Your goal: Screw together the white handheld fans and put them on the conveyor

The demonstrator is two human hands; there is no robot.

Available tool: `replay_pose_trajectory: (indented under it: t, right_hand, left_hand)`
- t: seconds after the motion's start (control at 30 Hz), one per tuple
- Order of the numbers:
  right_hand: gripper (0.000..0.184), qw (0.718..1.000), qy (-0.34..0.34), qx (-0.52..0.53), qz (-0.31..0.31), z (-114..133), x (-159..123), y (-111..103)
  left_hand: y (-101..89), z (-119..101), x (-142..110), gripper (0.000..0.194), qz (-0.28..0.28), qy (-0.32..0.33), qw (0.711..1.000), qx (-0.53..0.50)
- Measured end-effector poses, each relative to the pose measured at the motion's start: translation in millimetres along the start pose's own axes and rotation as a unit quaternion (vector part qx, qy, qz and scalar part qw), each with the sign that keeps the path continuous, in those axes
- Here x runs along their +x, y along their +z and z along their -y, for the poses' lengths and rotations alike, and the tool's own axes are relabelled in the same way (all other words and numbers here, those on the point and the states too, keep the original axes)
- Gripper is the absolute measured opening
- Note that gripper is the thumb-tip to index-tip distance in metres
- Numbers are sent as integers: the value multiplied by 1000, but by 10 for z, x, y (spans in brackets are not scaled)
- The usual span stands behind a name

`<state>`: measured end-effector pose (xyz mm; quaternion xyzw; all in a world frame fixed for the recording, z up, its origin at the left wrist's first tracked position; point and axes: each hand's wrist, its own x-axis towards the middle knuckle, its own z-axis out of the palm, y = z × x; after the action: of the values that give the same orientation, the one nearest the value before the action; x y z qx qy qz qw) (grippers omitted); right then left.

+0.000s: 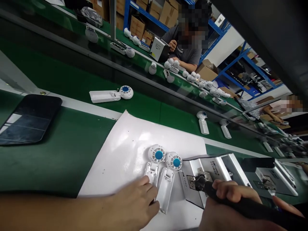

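My left hand [134,205] presses its fingers on the white plastic handle [152,173] of a small fan, whose round white head with a blue centre [157,154] lies on a white sheet [125,150]. A second such fan [174,161] lies beside it, its handle [165,192] partly under my fingertips. My right hand [228,199] grips the black handle of a soldering iron [211,189]. The iron's front end sits in the clamp of a metal stand [207,170], and its tip is hidden there.
A black phone or tablet [30,119] lies on the green conveyor belt [48,160] at left. Another fan [111,95] and a second metal stand [271,176] sit on the belt. Across a divider, a co-worker [185,54] sits among white parts, before blue shelves holding cardboard boxes.
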<state>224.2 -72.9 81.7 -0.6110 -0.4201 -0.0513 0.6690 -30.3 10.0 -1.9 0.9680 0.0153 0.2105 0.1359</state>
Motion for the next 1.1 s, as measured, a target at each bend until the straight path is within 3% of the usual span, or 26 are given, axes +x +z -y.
replay_pose_trajectory:
  t: [0.1, 0.2, 0.3, 0.43, 0.63, 0.93, 1.03, 1.1]
  right_hand:
    - [71, 999, -34, 30, -3, 19, -92, 161]
    - [61, 994, 11, 102, 48, 199, -237, 494]
    - [52, 984, 41, 165, 53, 368, -322, 872]
    - [61, 965, 87, 236, 81, 392, -312, 1187]
    - [54, 962, 116, 242, 59, 226, -381, 1307]
    - [34, 946, 110, 295, 78, 146, -507, 1398]
    - [32, 937, 120, 307, 114, 119, -470, 1417]
    - [42, 935, 118, 313, 117, 151, -393, 1377]
  left_hand:
    - [-9, 18, -6, 8, 16, 6, 1000, -12]
    - [-28, 34, -4, 13, 29, 15, 999, -20]
    - [-23, 42, 6, 13, 17, 16, 999, -25]
    - [-1, 39, 15, 13, 7, 15, 1000, -21]
    - [-4, 23, -1, 8, -2, 13, 1000, -8]
    - [-1, 19, 34, 14, -20, 23, 999, 35]
    - [75, -1, -15, 28, -24, 6, 999, 26]
    - [89, 20, -67, 46, 1, -20, 1000, 8]
